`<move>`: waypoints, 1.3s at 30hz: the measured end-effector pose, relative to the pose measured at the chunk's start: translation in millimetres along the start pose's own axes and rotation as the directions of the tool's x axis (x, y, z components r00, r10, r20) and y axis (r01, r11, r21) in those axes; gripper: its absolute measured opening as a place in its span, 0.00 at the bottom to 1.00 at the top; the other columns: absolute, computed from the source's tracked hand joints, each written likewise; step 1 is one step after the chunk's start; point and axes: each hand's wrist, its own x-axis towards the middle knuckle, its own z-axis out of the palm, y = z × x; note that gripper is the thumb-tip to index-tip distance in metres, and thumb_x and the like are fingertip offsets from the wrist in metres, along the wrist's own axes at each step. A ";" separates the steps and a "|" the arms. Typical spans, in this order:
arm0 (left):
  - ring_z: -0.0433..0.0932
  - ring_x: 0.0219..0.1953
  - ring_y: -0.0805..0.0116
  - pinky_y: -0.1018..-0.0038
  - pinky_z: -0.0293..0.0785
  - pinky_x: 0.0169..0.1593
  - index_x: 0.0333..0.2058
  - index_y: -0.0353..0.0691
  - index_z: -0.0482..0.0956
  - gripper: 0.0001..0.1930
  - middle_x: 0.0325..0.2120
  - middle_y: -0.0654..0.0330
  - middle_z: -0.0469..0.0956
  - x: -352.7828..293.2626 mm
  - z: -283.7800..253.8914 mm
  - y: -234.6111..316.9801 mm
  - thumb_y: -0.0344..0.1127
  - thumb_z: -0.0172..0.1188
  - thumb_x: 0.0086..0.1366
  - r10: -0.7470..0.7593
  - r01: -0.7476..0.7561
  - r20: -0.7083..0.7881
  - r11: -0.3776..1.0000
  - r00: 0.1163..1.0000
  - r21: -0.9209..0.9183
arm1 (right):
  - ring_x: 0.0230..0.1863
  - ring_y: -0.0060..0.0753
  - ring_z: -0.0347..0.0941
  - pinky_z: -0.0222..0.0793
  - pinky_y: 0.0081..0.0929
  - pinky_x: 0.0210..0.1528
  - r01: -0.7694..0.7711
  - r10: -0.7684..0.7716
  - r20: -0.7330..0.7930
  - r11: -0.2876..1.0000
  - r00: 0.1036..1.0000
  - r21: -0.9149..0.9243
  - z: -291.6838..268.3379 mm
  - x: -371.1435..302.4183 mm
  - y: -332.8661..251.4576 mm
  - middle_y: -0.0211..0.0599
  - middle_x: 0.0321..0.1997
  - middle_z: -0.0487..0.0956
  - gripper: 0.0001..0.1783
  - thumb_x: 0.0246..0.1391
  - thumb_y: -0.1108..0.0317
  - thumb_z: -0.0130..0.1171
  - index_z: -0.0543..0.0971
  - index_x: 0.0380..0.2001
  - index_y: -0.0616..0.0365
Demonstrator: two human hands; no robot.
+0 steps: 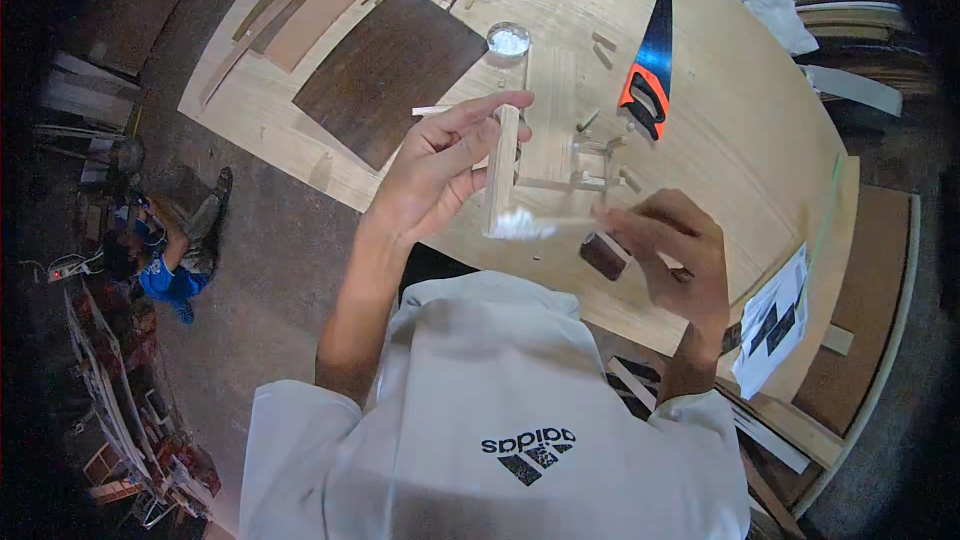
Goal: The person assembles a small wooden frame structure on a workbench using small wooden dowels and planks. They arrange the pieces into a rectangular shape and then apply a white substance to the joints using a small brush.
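My left hand [435, 165] is closed round a pale wooden strip [502, 170], holding it tilted upright above the table's near edge. Thin pieces of wood show behind its fingers, but whether they belong to the strip I cannot tell. My right hand [670, 250], blurred by motion, pinches a thin stick [575, 224]. The stick's white, wet-looking tip [522, 225] is at the lower end of the wooden strip. A small dark brown block [604, 255] lies on the table beside my right fingers. Farther back stands a round clear dish [508, 39] with something white in it.
On the large wooden table [740, 90] lie a handsaw [652, 70] with an orange and black handle, a dark brown board [390, 75], small wood offcuts [600, 155] and long strips [300, 15]. A printed sheet [775, 325] hangs at the right edge. Another person [172, 260] crouches at left.
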 end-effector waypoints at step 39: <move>0.80 0.39 0.74 0.77 0.83 0.42 0.62 0.29 0.69 0.22 0.42 0.58 0.78 -5.4 -1.5 -1.4 0.37 0.53 0.75 0.008 -0.008 -0.004 1.000 1.000 0.030 | 0.27 0.32 0.75 0.70 0.29 0.30 0.040 -0.043 0.062 0.998 0.997 0.044 1.5 -0.4 -0.8 0.36 0.28 0.78 0.30 0.38 0.84 0.64 0.86 0.48 0.51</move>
